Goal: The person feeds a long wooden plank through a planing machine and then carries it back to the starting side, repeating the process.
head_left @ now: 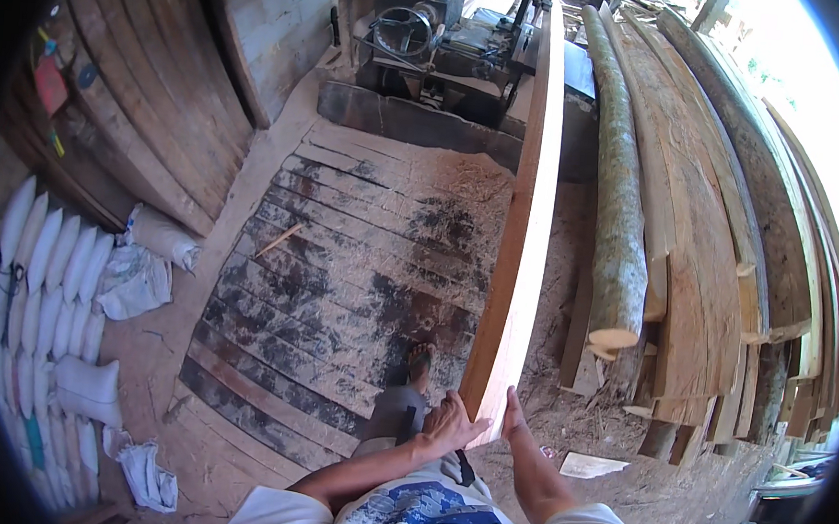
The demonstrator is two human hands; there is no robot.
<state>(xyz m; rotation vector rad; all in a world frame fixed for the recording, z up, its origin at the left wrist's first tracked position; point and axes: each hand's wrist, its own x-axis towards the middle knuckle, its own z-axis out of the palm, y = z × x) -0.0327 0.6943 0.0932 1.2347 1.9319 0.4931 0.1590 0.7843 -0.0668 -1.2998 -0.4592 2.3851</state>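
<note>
A long, thick wooden beam (pixel 522 239) runs from just before my body to a woodworking machine (pixel 462 44) at the far side. Its near end sits between my two hands. My left hand (pixel 450 425) grips the beam's left edge near that end, thumb stretched over the top face. Against the right side of the same end rests my right hand (pixel 515 420), thumb up; its fingers are mostly hidden by the beam. The beam's far end reaches the machine's right part, where the contact is too small to make out.
A round log (pixel 619 226) and stacked planks (pixel 692 279) lie along the right. Sawdust covers the plank floor (pixel 343 248), with a thin stick (pixel 279 240) on it. Full white sacks (pixel 54 268) are piled at left, below boards leaning on the wall (pixel 152 82). A handwheel (pixel 402 32) projects from the machine.
</note>
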